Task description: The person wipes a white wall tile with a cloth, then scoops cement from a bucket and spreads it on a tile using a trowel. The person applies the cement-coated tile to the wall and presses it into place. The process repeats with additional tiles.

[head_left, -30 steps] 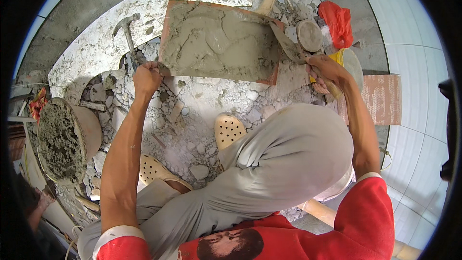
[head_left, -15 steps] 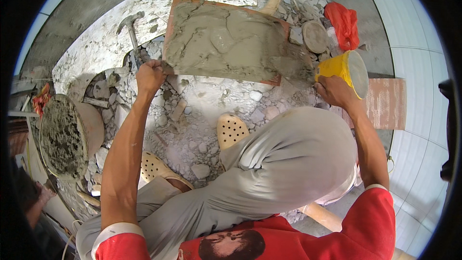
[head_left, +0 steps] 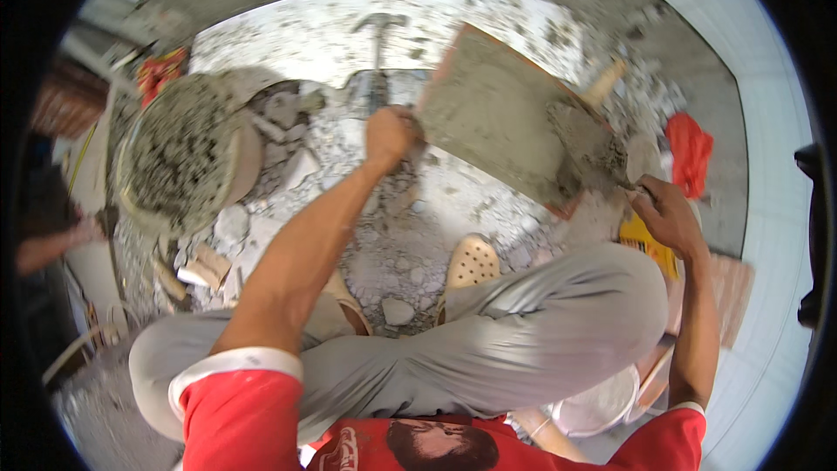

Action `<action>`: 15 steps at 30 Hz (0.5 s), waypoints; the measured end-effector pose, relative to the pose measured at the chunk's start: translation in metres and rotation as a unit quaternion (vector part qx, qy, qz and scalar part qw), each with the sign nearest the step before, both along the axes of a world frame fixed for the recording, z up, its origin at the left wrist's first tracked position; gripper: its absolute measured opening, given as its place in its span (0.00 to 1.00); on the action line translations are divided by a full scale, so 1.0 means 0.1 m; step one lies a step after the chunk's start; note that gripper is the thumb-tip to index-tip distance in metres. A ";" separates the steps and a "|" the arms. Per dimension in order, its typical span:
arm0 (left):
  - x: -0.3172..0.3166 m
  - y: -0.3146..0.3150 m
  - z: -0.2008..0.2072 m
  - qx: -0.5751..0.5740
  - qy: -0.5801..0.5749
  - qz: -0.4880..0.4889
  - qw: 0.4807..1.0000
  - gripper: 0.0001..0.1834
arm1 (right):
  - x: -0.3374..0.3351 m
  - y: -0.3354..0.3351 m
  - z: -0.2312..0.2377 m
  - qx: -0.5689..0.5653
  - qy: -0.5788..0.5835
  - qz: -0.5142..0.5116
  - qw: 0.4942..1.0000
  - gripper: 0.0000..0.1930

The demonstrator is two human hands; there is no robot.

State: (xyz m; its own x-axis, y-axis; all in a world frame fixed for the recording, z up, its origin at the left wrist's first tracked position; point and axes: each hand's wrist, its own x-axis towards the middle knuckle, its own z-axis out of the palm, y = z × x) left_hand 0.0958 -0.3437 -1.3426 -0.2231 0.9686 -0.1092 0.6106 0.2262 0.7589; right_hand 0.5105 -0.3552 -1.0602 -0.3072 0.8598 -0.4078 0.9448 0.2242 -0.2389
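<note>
A reddish tile (head_left: 446,65) carries a spread layer of grey mortar (head_left: 493,109). My right hand (head_left: 671,218) grips a trowel by its handle. The mortar-coated trowel blade (head_left: 586,144) lies over the tile's right end. At the tile's near left corner, my left hand (head_left: 391,134) is closed in a fist. A dark bit shows beside its fingers, but I cannot make out what they hold. Just beyond that fist, a claw hammer (head_left: 378,44) lies across rubble and the edge of a white board. Below my right hand is a yellow container (head_left: 647,242), partly hidden.
On the left stands a bucket of mortar (head_left: 179,153). Broken rubble (head_left: 398,310) covers the floor around my feet. A red plastic bag (head_left: 689,153) lies at right, beside a tiled wall (head_left: 780,192). At far left, another person's hand (head_left: 85,231) is visible.
The view has turned, so the tile, hammer and bucket appear further right and tilted. My right hand has moved off the yellow container's side. The mortar surface looks smoother, though blurred.
</note>
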 end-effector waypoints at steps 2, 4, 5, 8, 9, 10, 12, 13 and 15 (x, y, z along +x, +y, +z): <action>0.08 -0.05 0.07 -0.004 -0.008 -0.005 1.000 0.08 | -0.60 0.25 0.24 0.009 0.043 0.086 0.995 0.19; 0.16 -0.11 0.10 -0.037 0.012 0.073 0.997 0.10 | -1.27 0.47 0.47 0.024 0.076 0.204 0.976 0.24; 0.21 -0.12 0.11 -0.057 -0.015 0.099 0.993 0.10 | -1.59 0.53 0.58 0.046 0.076 0.254 0.963 0.26; 0.25 -0.22 0.09 -0.054 -0.090 0.121 0.987 0.08 | -2.54 0.61 0.82 0.184 0.131 0.421 0.878 0.28; 0.25 -0.23 0.08 -0.036 -0.088 0.139 0.986 0.11 | -2.86 0.60 0.88 0.259 0.162 0.490 0.817 0.29; 0.26 -0.26 0.07 -0.026 -0.094 0.150 0.984 0.11 | -3.19 0.55 0.95 0.261 0.117 0.498 0.819 0.28; 0.26 -0.28 0.09 -0.039 -0.101 0.163 0.981 0.09 | -3.90 0.38 0.98 0.316 0.131 0.542 0.768 0.24; 0.24 -0.28 0.10 -0.013 -0.068 0.141 0.988 0.09 | -4.21 0.23 1.00 0.332 0.062 0.537 0.773 0.21; 0.18 -0.24 0.16 -0.090 -0.041 0.052 0.994 0.09 | -4.79 -0.05 0.92 0.202 -0.064 0.554 0.805 0.15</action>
